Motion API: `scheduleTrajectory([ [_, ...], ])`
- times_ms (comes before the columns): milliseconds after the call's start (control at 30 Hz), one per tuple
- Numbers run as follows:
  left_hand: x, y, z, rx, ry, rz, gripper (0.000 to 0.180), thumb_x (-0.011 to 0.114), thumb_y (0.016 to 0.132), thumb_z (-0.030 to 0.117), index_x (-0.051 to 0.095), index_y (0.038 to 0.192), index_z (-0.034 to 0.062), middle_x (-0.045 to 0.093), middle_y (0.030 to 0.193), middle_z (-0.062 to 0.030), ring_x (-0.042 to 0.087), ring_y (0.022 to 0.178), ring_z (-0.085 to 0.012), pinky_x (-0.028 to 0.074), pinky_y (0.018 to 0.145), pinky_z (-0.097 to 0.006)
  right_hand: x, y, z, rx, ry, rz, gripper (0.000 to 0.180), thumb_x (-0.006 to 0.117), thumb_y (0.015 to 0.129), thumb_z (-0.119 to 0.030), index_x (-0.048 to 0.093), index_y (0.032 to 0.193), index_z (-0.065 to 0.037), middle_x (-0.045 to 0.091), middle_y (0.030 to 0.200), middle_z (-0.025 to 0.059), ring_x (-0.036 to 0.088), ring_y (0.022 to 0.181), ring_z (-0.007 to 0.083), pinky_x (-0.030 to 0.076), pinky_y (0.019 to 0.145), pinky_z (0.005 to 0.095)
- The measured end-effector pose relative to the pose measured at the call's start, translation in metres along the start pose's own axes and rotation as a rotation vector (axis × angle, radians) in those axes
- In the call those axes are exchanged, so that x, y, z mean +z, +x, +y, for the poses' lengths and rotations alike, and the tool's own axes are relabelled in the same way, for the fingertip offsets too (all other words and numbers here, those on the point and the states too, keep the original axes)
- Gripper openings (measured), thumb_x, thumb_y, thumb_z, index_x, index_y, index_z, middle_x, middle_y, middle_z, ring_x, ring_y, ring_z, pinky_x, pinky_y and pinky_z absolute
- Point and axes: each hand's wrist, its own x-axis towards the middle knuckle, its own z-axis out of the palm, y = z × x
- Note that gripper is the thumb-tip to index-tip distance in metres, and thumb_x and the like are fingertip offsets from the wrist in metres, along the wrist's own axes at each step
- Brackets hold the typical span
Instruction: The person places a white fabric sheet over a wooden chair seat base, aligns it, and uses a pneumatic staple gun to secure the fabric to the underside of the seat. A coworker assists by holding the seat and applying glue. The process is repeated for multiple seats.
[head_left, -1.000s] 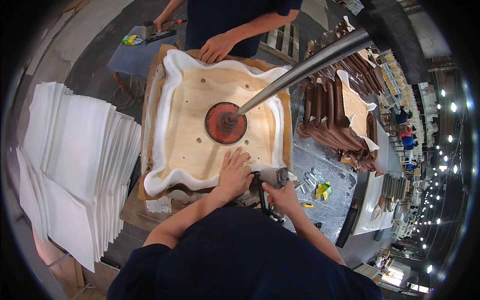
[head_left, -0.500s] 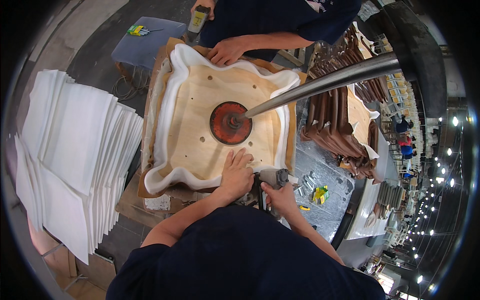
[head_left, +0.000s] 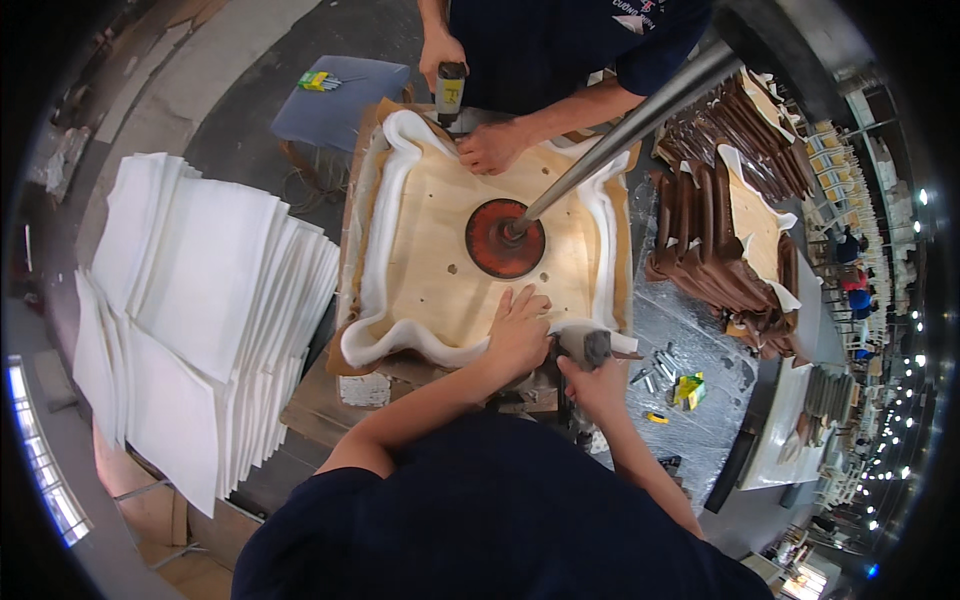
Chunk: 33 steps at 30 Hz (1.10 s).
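Head view: the left hand [head_left: 518, 335] lies flat, fingers spread, pressing white foam padding [head_left: 400, 345] over the near edge of the plywood seat board [head_left: 440, 270]. The right hand [head_left: 598, 385] is wrapped tight round a staple gun [head_left: 583, 348], its nose at the board's near right corner. This looks like the stapling step; the next shot calls for the soft foam held taut over the rim. A round red clamp pad [head_left: 505, 238] on a steel rod [head_left: 625, 135] pins the smooth board. Opposite, a co-worker's hand [head_left: 490, 148] presses the far edge.

Staple gun [head_left: 583, 350] mostly hidden behind right hand [head_left: 598, 385].
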Motion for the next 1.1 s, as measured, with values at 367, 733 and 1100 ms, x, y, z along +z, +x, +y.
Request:
scheduleTrajectory([
  [367, -0.144, -0.098, -0.064, 0.109, 0.289, -0.260, 0.034, 0.086, 0.086, 0.022, 0.071, 0.114, 0.0089, 0.072, 0.109, -0.0115, 0.067, 0.111, -0.0365, 0.051, 0.098, -0.051, 0.030, -0.035, 0.041, -0.108, 0.066, 0.152, 0.048, 0.090, 0.091, -0.019, 0.073, 0.132, 0.001, 0.082, 0.116, 0.0167, 0.078, 0.110, 0.0302, 0.059, 0.099, 0.0426],
  [733, -0.129, -0.054, -0.121, 0.534, 0.303, -0.454, 0.024, 0.078, 0.094, 0.034, 0.076, 0.084, 0.0124, 0.072, 0.102, -0.0082, 0.069, 0.102, -0.0331, 0.050, 0.094, -0.047, 0.042, -0.039, 0.021, -0.131, -0.200, 0.334, 0.057, 0.089, 0.090, -0.018, 0.068, 0.142, -0.007, 0.083, 0.118, 0.0152, 0.079, 0.113, 0.0322, 0.060, 0.098, 0.0445],
  [1100, -0.109, -0.067, -0.134, 0.235, -0.021, -0.054, 0.014, 0.083, 0.087, 0.025, 0.077, 0.080, 0.0140, 0.062, 0.101, -0.0067, 0.057, 0.104, -0.0321, 0.041, 0.093, -0.050, 0.117, -0.100, -0.044, 0.004, 0.442, 0.012, 0.053, 0.080, 0.101, -0.008, 0.062, 0.149, 0.000, 0.072, 0.097, 0.0001, 0.061, 0.066, 0.0058, 0.051, 0.059, 0.0251],
])
